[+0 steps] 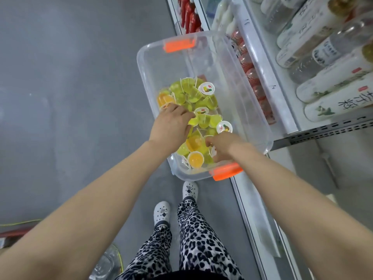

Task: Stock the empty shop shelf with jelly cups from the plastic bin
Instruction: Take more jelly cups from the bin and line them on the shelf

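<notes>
The jelly cups [191, 96], mostly yellow-green with a few orange, lie heaped in the near half of the bin [141, 63]; its far half is bare. The left hand [170, 126] is down on the pile with fingers bent among the cups, and the right hand [220, 147] curls into the cups by the near wall; whether either has a cup in its grasp cannot be told. The clear bin has an orange latch [179, 45] at each end and sits on the grey floor [70, 77], close against a white shelf [262, 63] holding bottles [323, 57]. White shoes [161, 213] stand just before the bin
</notes>
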